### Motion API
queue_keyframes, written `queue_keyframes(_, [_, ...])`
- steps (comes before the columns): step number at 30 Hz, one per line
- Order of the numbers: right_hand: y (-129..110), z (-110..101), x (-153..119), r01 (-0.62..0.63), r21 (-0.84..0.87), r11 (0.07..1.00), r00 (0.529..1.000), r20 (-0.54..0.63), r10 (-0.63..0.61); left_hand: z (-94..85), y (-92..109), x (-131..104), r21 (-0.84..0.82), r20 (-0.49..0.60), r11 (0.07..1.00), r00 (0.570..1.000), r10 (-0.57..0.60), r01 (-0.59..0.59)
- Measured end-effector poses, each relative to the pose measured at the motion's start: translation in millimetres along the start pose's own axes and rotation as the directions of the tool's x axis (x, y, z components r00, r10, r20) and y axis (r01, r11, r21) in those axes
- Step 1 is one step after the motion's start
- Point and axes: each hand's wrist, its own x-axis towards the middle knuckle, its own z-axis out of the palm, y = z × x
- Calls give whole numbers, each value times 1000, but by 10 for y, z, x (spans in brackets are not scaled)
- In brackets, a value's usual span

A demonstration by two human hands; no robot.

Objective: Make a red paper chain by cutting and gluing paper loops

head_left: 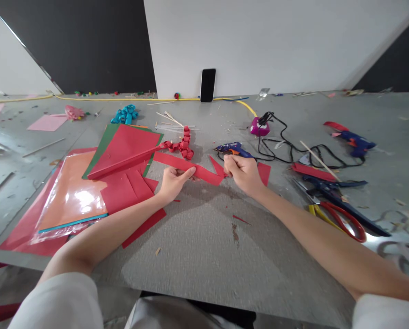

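Red paper strip point(206, 174): above the desk point(197, 256), in front of the person, slanting down from left to right.
Left hand point(174, 181): gripping the strip, thumb laid across its upper face.
Right hand point(244, 174): fingers curled closed just past the strip's right end; fingertips are at a pointed red scrap point(217, 167), though I cannot tell whether they pinch it.
Second red scrap point(265, 172): shows beyond the right wrist, partly hidden.
Near glue gun point(232, 147): blue, lying just behind the right hand.
Paper chain point(185, 145): red links, behind the strip.
Paper stack: left of the left hand; a red sheet point(127, 146) over a green one point(100, 157), with orange paper in a clear sleeve point(76, 189) nearer the person.
Scissors point(348, 222): right of the right forearm, red handle showing.
Far glue gun point(357, 142): blue, at far right.
Purple power block point(259, 126): behind the near glue gun, black cords plugged in.
Phone point(208, 85): upright against the back panel point(259, 41).
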Motion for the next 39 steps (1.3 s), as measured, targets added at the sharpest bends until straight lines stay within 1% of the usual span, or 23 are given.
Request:
queue_keyframes(5, [-14,15,18,-30,45,999,1000,-3,31,-25,-81,32,-34,-21,999,1000,11,-12])
queue_keyframes(12, [68,51,36,-30,112,993,997,-74,39,-60,-224,77,-139,-76,990,997,-1,-10])
queue_keyframes(17, [59,22,55,-103,82,991,992,-60,108,-62,-241,87,-162,-81,986,996,29,-42])
queue_keyframes(20, [27,-11,53,-84,84,993,989,-112,93,-58,-227,77,-143,-74,989,997,31,-41])
queue_keyframes(23, [-6,-40,30,-73,20,997,987,-143,75,-46,-172,49,-125,-69,992,997,27,-36])
queue_keyframes(25, [-24,-45,15,-76,-21,997,988,-136,73,-34,-118,24,-96,-56,995,998,30,-36])
queue_keyframes(27, [-35,-33,7,-47,-35,998,990,-133,42,-20,-69,1,-57,-23,998,1000,21,-23])
queue_keyframes(29, [-41,-8,-2,6,-30,1000,992,-127,-10,-7,-39,-16,-30,29,1000,1000,2,-1])
queue_keyframes(32, [-65,41,-41,105,22,994,988,-119,-102,10,-23,-32,-16,100,1000,995,-19,21])
queue_keyframes(34, [-102,78,-85,172,38,984,983,-72,-169,17,-15,-40,-7,114,1000,993,-14,15])
queue_keyframes(35, [-125,99,-109,192,19,981,981,-38,-191,20,-9,-44,1,114,1000,993,-8,8])
queue_keyframes(37, [-169,151,-153,192,-54,980,981,27,-191,24,5,-52,11,108,1000,994,14,-15])
queue_keyframes(39, [-198,208,-185,166,-122,979,985,68,-158,30,16,-58,2,104,999,994,35,-35])
